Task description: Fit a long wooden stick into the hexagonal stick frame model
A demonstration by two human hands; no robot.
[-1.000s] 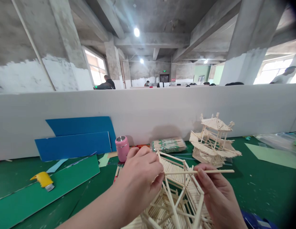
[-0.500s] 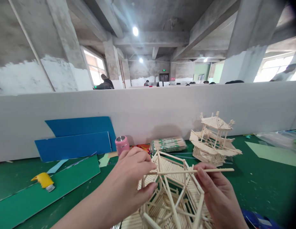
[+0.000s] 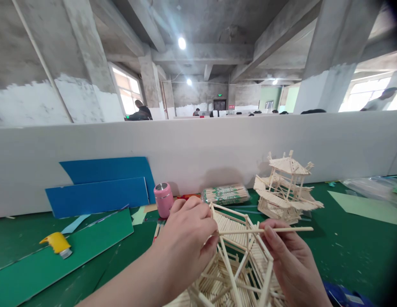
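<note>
A thin wooden stick (image 3: 239, 232) lies nearly level across the top of a stick-built model frame (image 3: 232, 273). My left hand (image 3: 194, 238) is closed, its thumb and fingers pinching the stick's left end by a joint of the frame. Farther right, my right hand (image 3: 290, 251) grips the same stick between thumb and fingers, and the free end sticks out beyond it. The model below has slanting struts and walls of sticks laid side by side; my left hand and forearm hide its left part.
Behind stand a finished-looking stick pavilion (image 3: 288, 187), a wrapped bundle of sticks (image 3: 226, 193) and a pink flask (image 3: 163, 199). To the left are blue boards (image 3: 99, 197) and a yellow-handled tool (image 3: 57, 244) on a green board (image 3: 99, 236). A white partition (image 3: 198, 145) closes off the back.
My left hand has moved slightly right and its fingers have closed on the stick's left end. My right hand keeps its hold, almost unmoved.
</note>
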